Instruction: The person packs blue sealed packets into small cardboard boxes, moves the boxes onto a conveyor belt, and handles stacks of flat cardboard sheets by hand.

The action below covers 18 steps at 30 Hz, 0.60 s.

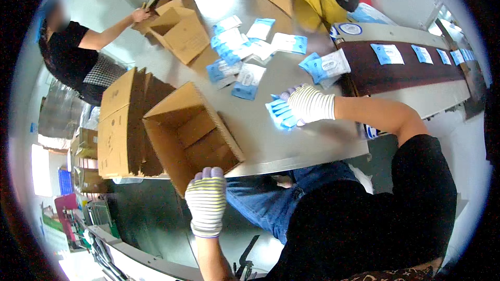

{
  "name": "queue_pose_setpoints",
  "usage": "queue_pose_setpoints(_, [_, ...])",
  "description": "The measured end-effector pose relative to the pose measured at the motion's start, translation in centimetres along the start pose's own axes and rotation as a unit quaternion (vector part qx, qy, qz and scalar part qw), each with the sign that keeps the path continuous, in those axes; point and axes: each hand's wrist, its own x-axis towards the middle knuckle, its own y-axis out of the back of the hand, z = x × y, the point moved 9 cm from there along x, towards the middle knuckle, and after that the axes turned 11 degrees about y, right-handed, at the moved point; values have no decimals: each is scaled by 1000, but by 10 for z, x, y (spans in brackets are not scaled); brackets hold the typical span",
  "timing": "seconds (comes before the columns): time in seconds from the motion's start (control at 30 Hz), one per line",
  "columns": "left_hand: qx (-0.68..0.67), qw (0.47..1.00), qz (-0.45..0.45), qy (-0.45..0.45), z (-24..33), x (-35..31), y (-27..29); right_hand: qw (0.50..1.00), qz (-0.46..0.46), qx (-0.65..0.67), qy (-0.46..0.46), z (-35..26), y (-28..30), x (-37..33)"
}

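My left hand (pixel 207 203), in a striped glove, has its fingers hooked over the near rim of an open cardboard box (pixel 174 115). The box stands tilted at the table's front edge, and no packets show inside it. To the right, my gloved right hand (pixel 311 104) is closed on a bunch of blue-and-white soft packets (pixel 281 112), held on or just over the metal table (pixel 271 151). Beyond that hand lie a few similar packets (pixel 333 65), and a loose pile of packets (pixel 229 44) spreads across the middle of the table.
Flattened cardboard boxes (pixel 117 125) stand stacked left of my box. Farther back is another open box (pixel 182 34), near a co-worker (pixel 73 47) handling cardboard. A second co-worker (pixel 317 0) stands at the far side. On the right, a conveyor belt (pixel 359 62) carries spaced packets.
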Motion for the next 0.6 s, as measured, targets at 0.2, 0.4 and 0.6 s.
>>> queue_pose_setpoints(0.2, [24,997,67,-10,17,-9,22,819,173,538,101,41,-8,84])
queue_pose_setpoints(0.4, [25,997,80,8,22,-7,32,720,446,383,370,-87,243,-10])
queue_pose_setpoints(0.6, [-39,995,83,48,8,-21,7,930,150,76,327,-195,191,78])
